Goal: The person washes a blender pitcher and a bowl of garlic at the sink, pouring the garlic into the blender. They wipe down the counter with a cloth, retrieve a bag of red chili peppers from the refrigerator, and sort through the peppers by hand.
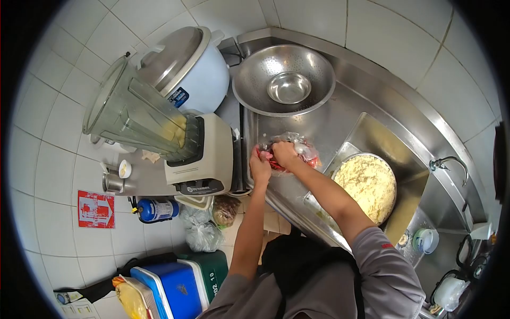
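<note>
A clear plastic bag (307, 150) with red pieces inside, which look like chillies, lies on the steel counter. My left hand (260, 167) grips the bag's left edge, fingers closed round it. My right hand (285, 154) reaches into the bag's mouth with its fingers curled down. Whatever those fingertips hold is hidden among the plastic and red pieces. Just beyond the bag stands a perforated steel colander (249, 87) with a small steel bowl (289, 88) inside it.
Left of my hands is a blender (204, 154) with yellowish stuff in its jug, before a large rice cooker (210, 74). A round pan of pale yellow crumbly food (365, 186) sits at the sink (411, 194), under my right arm. A tap (449, 164) stands far right.
</note>
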Available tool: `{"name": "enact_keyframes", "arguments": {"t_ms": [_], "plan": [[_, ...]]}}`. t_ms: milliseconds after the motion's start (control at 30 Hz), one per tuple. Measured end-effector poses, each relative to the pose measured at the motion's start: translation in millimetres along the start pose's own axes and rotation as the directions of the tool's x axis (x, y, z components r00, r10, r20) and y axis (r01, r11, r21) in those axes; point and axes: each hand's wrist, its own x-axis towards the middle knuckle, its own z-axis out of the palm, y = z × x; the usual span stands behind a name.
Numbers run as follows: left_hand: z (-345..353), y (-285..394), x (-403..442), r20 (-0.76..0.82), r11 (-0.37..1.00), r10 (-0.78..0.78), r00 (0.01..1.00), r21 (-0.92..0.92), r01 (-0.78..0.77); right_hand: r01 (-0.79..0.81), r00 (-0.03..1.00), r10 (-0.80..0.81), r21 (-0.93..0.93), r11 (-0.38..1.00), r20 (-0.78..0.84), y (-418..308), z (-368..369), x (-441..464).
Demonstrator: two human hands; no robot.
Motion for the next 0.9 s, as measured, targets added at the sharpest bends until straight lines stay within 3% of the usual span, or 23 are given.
{"name": "enact_keyframes", "arguments": {"t_ms": [67, 100, 233, 267, 367, 400, 500, 533, 667, 767, 900], "plan": [[-5, 12, -6, 0.099, 0.937, -0.177, 0.979, -0.286, 0.198, -0.073, 0.994, 0.063, 0.122, 0.990, 0.087, 8, -7, 2], [-5, 4, -2, 0.116, 0.946, -0.166, 0.979, -0.261, 0.191, -0.116, 0.986, 0.092, 0.178, 0.977, 0.138, 13, -12, 0], [-4, -7, 0, 0.152, 0.970, -0.151, 0.977, -0.170, 0.176, 0.024, 0.985, -0.034, 0.058, 0.998, 0.169, 14, -8, -3], [-5, -8, 0, 0.154, 0.976, -0.141, 0.978, -0.141, 0.163, 0.077, 0.996, -0.078, 0.003, 0.997, 0.046, 9, 0, -6], [-9, -2, 0, 0.168, 0.955, -0.197, 0.966, -0.191, 0.228, -0.005, 0.999, 0.004, 0.040, 0.999, 0.037, -1, 9, 0], [-11, -4, 0, 0.176, 0.945, -0.209, 0.962, -0.217, 0.245, -0.079, 0.987, 0.068, 0.075, 0.994, 0.145, -2, -4, -2], [-16, -3, -1, 0.182, 0.924, -0.252, 0.951, -0.246, 0.292, -0.073, 0.983, 0.028, 0.244, 0.967, 0.182, 19, -1, 6], [-15, -3, -2, 0.178, 0.920, -0.264, 0.948, -0.249, 0.303, -0.007, 0.986, -0.054, 0.356, 0.934, 0.159, 29, -2, 6], [-4, 6, -6, 0.186, 0.860, -0.340, 0.922, -0.335, 0.385, 0.005, 0.961, -0.126, 0.436, 0.900, 0.248, 39, -38, 0], [6, 3, -6, 0.281, 0.697, -0.419, 0.864, -0.511, 0.504, -0.090, 0.930, -0.100, 0.485, 0.870, 0.353, 35, -62, -4], [9, 11, -6, 0.477, 0.435, -0.408, 0.779, -0.648, 0.625, -0.104, 0.923, -0.149, 0.601, 0.792, 0.356, 25, -73, -7]]}}
